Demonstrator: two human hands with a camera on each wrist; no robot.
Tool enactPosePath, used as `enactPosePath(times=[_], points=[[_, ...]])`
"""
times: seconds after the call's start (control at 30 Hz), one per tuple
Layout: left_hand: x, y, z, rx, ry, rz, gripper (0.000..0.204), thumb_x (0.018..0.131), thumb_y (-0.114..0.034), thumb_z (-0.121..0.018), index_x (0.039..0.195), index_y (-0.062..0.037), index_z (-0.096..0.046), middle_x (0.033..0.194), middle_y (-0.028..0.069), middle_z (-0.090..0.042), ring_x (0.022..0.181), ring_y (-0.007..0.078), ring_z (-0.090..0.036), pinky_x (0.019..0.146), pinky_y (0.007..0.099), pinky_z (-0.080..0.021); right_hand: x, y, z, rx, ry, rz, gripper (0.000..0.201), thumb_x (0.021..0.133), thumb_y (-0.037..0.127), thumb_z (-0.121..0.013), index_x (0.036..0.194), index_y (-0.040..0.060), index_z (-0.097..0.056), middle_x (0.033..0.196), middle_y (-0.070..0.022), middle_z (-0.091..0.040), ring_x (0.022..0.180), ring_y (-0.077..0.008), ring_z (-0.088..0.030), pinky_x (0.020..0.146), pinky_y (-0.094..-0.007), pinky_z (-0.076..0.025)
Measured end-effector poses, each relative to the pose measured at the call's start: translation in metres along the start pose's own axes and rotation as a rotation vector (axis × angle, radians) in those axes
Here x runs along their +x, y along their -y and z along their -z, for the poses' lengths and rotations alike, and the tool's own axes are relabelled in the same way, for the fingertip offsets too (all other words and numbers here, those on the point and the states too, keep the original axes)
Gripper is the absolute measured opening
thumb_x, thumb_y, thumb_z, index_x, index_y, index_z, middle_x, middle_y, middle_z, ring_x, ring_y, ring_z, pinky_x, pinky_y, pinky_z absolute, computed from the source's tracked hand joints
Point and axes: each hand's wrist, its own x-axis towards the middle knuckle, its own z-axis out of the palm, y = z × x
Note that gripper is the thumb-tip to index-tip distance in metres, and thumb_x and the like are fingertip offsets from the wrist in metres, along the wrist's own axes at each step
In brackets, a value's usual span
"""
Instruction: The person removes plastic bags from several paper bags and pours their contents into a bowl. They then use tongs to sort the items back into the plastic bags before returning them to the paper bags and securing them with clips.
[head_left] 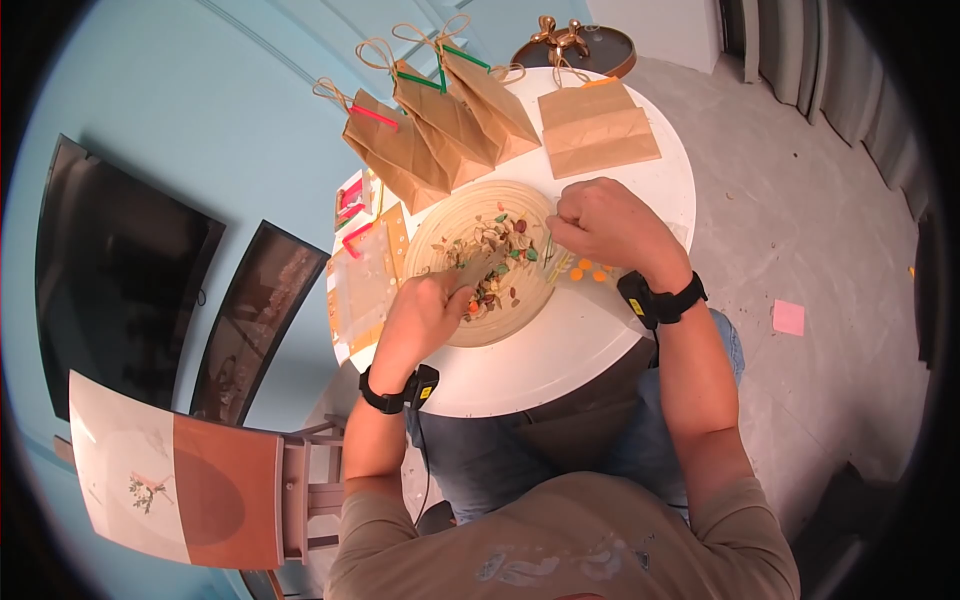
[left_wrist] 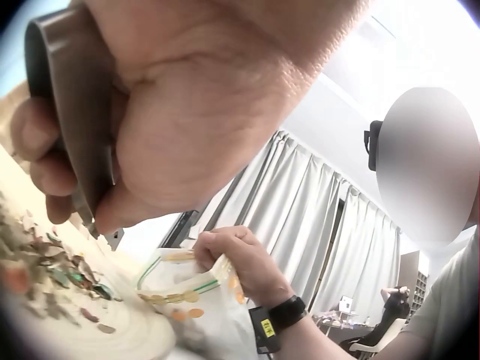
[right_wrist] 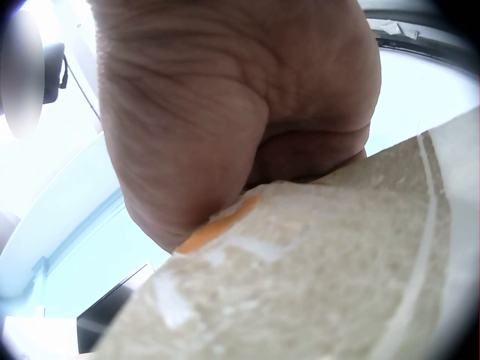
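My left hand (head_left: 425, 312) grips metal tongs (left_wrist: 75, 97) whose bent end stands out above the fingers in the left wrist view. In the head view the tongs slant over a round, pale wooden tray (head_left: 430, 232). A loose mix of dried petals and leaves (head_left: 500, 250), brown, green and red, is spread on that tray. My right hand (head_left: 615, 228), right of the tray, pinches the upper edge of a clear zip bag (left_wrist: 199, 304) printed with orange dots. The bag's mouth gapes toward the tray, and close under the right palm its wall (right_wrist: 300, 285) fills the right wrist view.
Three brown paper bags (head_left: 405, 150) with coloured strips stand at the back of the round white table (head_left: 560, 375). Another paper bag (head_left: 600, 130) lies flat at back right. Clear packets (head_left: 362, 285) lie left of the tray. A chair (head_left: 230, 490) stands at left.
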Motion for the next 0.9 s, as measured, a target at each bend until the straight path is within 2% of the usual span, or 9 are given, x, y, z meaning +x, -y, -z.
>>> enactPosePath(times=[0.2, 0.3, 0.4, 0.5, 0.6, 0.7, 0.8, 0.9], points=[[0.016, -0.041, -0.001, -0.105, 0.051, -0.154, 0.024, 0.101, -0.02, -0.077, 0.105, 0.0038, -0.077, 0.086, 0.0314, -0.072, 0.085, 0.0534, -0.07, 0.076, 0.0557, -0.056, 0.0, 0.004, 0.003, 0.001, -0.002, -0.028, 0.034, 0.092, 0.022, -0.067, 0.075, -0.0081, -0.069, 0.078, -0.0264, -0.067, 0.074, -0.0453, -0.066, 0.073, -0.0549, -0.052], [0.024, -0.035, 0.003, -0.099, 0.097, -0.091, 0.031, 0.1, -0.024, -0.081, 0.113, 0.0036, -0.078, 0.082, 0.0251, -0.073, 0.071, 0.0343, -0.073, 0.07, 0.0445, -0.055, -0.001, 0.004, 0.006, 0.001, -0.01, -0.016, 0.035, 0.093, 0.022, -0.067, 0.075, -0.0079, -0.069, 0.078, -0.0264, -0.067, 0.075, -0.0455, -0.066, 0.073, -0.0553, -0.052], [0.046, -0.009, 0.011, -0.091, 0.128, 0.066, 0.034, 0.1, -0.027, -0.081, 0.115, 0.0035, -0.079, 0.082, 0.0213, -0.073, 0.069, 0.0254, -0.07, 0.069, 0.0415, -0.055, -0.002, 0.002, 0.009, -0.012, -0.006, -0.011, 0.036, 0.093, 0.023, -0.067, 0.074, -0.008, -0.068, 0.078, -0.0264, -0.066, 0.075, -0.0456, -0.065, 0.072, -0.0555, -0.051], [0.075, 0.033, 0.002, -0.048, 0.114, 0.079, 0.037, 0.102, -0.03, -0.079, 0.116, 0.0043, -0.079, 0.081, 0.0181, -0.073, 0.07, 0.0213, -0.067, 0.07, 0.0398, -0.054, -0.002, 0.003, 0.009, -0.005, -0.009, -0.007, 0.037, 0.093, 0.022, -0.067, 0.073, -0.008, -0.067, 0.077, -0.0265, -0.066, 0.074, -0.0457, -0.065, 0.072, -0.0555, -0.051], [0.101, 0.043, -0.01, -0.086, 0.158, 0.124, 0.043, 0.104, -0.035, -0.076, 0.118, 0.0056, -0.079, 0.084, 0.0245, -0.076, 0.08, 0.0372, -0.076, 0.079, 0.047, -0.058, -0.002, 0.003, 0.008, 0.001, -0.007, -0.013, 0.036, 0.092, 0.022, -0.066, 0.072, -0.0079, -0.067, 0.076, -0.0266, -0.065, 0.073, -0.0457, -0.064, 0.072, -0.0553, -0.051], [0.117, 0.072, -0.038, -0.153, 0.184, 0.076, 0.044, 0.105, -0.037, -0.074, 0.119, 0.0044, -0.079, 0.092, 0.0252, -0.078, 0.086, 0.0365, -0.075, 0.084, 0.0464, -0.058, -0.001, 0.002, 0.008, 0.008, -0.028, 0.003, 0.035, 0.092, 0.021, -0.066, 0.072, -0.0078, -0.066, 0.075, -0.0265, -0.064, 0.071, -0.0455, -0.064, 0.071, -0.0553, -0.051], [0.108, 0.066, -0.022, -0.058, 0.357, 0.039, 0.039, 0.104, -0.035, -0.074, 0.12, 0.0004, -0.08, 0.097, 0.0241, -0.079, 0.091, 0.0362, -0.076, 0.086, 0.046, -0.057, -0.001, 0.0, 0.006, 0.008, -0.037, 0.008, 0.034, 0.091, 0.02, -0.065, 0.07, -0.0077, -0.065, 0.074, -0.0264, -0.063, 0.07, -0.0451, -0.063, 0.07, -0.0552, -0.051], [0.091, 0.079, 0.007, 0.059, 0.506, -0.007, 0.034, 0.105, -0.031, -0.075, 0.123, -0.0021, -0.08, 0.091, 0.0136, -0.077, 0.085, 0.0209, -0.071, 0.08, 0.038, -0.055, -0.002, 0.0, 0.005, 0.0, -0.039, 0.011, 0.034, 0.091, 0.019, -0.065, 0.069, -0.0077, -0.064, 0.073, -0.0263, -0.062, 0.069, -0.045, -0.062, 0.069, -0.055, -0.05]])
